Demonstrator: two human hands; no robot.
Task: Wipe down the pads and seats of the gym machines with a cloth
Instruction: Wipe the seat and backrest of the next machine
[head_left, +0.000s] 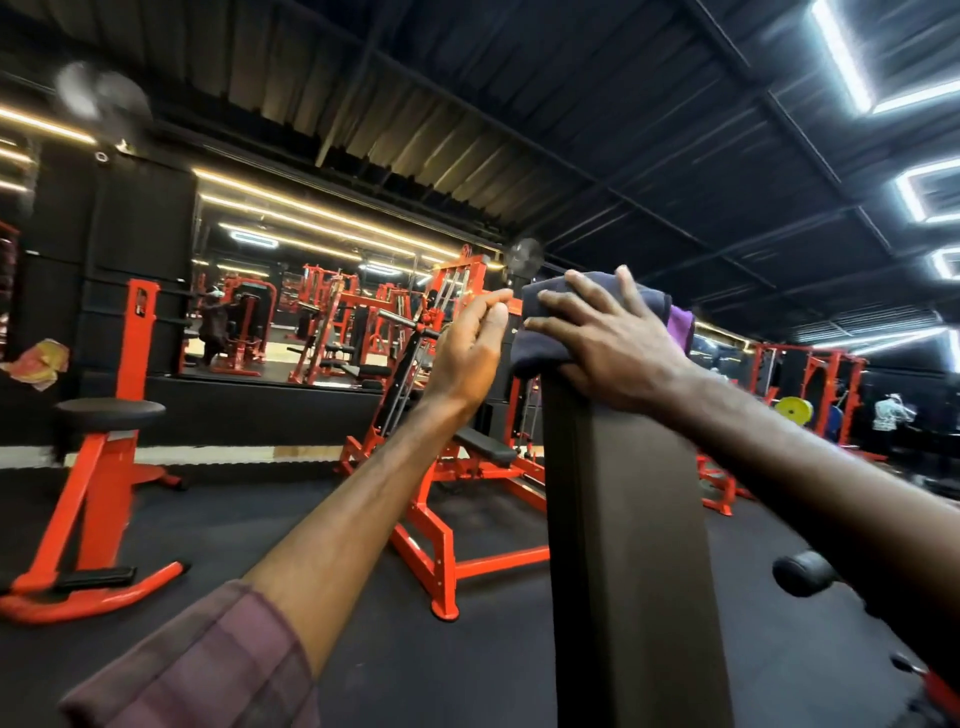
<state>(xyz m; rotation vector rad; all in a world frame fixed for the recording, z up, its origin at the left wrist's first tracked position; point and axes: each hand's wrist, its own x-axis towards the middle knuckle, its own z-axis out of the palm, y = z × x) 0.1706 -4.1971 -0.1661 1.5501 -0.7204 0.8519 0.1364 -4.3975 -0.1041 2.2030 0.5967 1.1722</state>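
A tall dark back pad (628, 519) rises in front of me, right of centre. A dark cloth with a purple edge (540, 332) is draped over its top end. My right hand (608, 343) lies flat on the cloth with fingers spread, pressing it against the pad's top. My left hand (470, 348) is raised just left of the pad's top, fingers loosely bent, its fingertips close to the cloth's edge; it holds nothing that I can see.
An orange-framed machine with a black seat (483, 447) stands behind the pad. At the left is an orange stool with a round black pad (110, 413). A black roller pad (802, 571) sticks out low at the right. Black rubber floor lies between them; a mirror wall runs behind.
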